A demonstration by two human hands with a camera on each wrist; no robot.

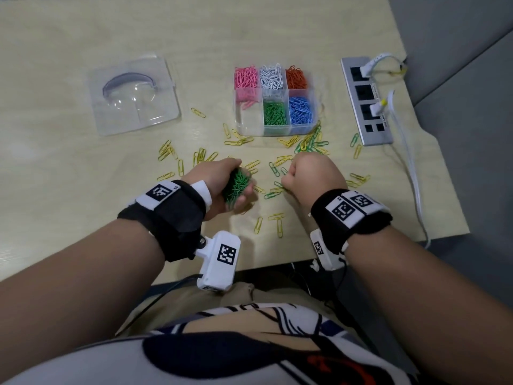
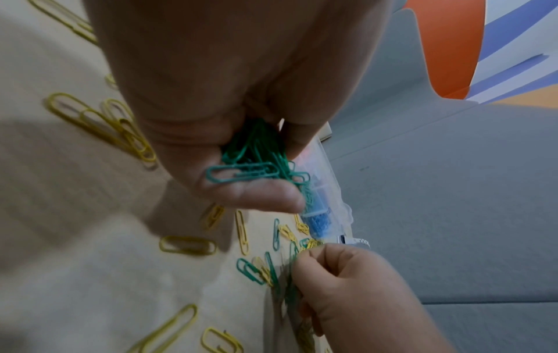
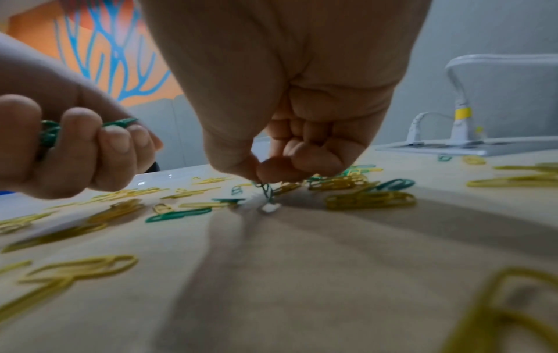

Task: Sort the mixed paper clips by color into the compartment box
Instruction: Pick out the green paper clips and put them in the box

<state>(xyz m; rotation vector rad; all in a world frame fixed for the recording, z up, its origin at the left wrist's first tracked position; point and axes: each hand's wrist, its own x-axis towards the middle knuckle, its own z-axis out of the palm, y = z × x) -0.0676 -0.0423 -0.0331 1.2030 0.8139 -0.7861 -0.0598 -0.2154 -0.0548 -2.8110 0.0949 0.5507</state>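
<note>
My left hand (image 1: 227, 187) (image 2: 241, 152) grips a bunch of green paper clips (image 1: 237, 186) (image 2: 259, 164) just above the table. To its right, my right hand (image 1: 308, 176) (image 3: 265, 176) pinches one green clip (image 3: 266, 189) between thumb and forefinger, lifting it off the table. Yellow clips (image 1: 170, 151) and a few green clips (image 1: 272, 194) lie scattered around both hands. The clear compartment box (image 1: 315, 107) stands beyond them, holding pink, white, orange, green and blue clips in separate cells; its front left cell (image 1: 248, 119) looks empty.
A clear plastic lid (image 1: 133, 95) lies at the back left. A grey power strip (image 1: 366, 98) with white plugs and a cable (image 1: 410, 168) runs along the right. The table's near edge (image 1: 277, 262) is just behind my wrists.
</note>
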